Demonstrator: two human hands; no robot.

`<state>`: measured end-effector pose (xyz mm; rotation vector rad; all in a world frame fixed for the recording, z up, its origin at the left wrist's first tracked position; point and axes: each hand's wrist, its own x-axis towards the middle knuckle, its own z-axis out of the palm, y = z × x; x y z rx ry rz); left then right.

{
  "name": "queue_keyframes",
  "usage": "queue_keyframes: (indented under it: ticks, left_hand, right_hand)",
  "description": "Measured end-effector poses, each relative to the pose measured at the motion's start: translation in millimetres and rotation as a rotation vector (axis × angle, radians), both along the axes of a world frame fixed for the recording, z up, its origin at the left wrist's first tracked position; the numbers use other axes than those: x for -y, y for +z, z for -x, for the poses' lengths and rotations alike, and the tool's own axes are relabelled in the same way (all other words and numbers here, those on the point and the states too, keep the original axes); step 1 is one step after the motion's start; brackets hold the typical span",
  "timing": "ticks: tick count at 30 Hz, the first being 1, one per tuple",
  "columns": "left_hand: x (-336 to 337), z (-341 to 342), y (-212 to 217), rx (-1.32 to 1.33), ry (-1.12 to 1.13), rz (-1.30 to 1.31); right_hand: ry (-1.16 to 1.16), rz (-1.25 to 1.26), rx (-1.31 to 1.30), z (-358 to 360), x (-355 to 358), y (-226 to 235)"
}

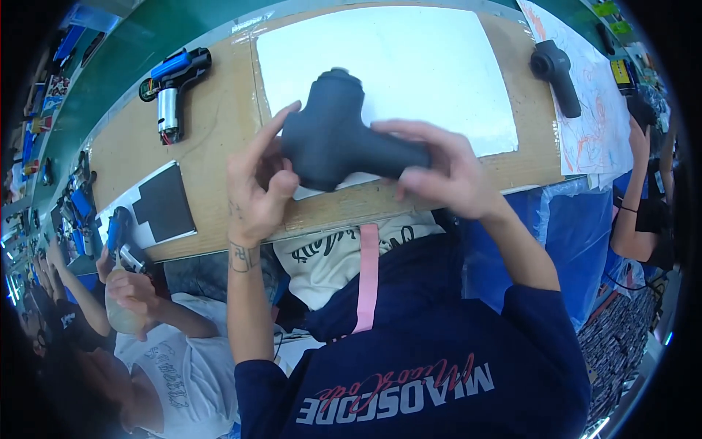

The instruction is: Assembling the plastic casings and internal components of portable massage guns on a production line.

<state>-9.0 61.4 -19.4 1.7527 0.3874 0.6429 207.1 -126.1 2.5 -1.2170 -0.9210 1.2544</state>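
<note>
Dark grey massage gun (329, 135) (matte, roughly T-shaped).

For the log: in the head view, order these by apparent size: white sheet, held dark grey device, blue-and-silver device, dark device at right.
1. White sheet
2. Held dark grey device
3. Blue-and-silver device
4. Dark device at right

The held one looks nearer the camera, so its true size is unsure.

A tan wooden tabletop (227, 110) is running alongside a green surface (121, 51), while small bright lights (13, 290) are glowing at far left.
</note>
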Motion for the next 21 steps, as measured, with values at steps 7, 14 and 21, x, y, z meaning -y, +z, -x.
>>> queue_keyframes:
  ticks: [7, 14, 21]
  left_hand:
    - [4, 5, -2, -0.017, 0.035, 0.054]
    - [-1, 3, -3, 0.028, 0.011, -0.096]
    - [-4, 5, -5, -0.042, 0.022, -0.077]
  right_hand:
    - [-0.126, -0.100, 0.138, 14, 0, -10]
    - [-0.151, -0.102, 0.138, 11, 0, -14]
    - [-0.136, -0.114, 0.464, 8, -3, -4]
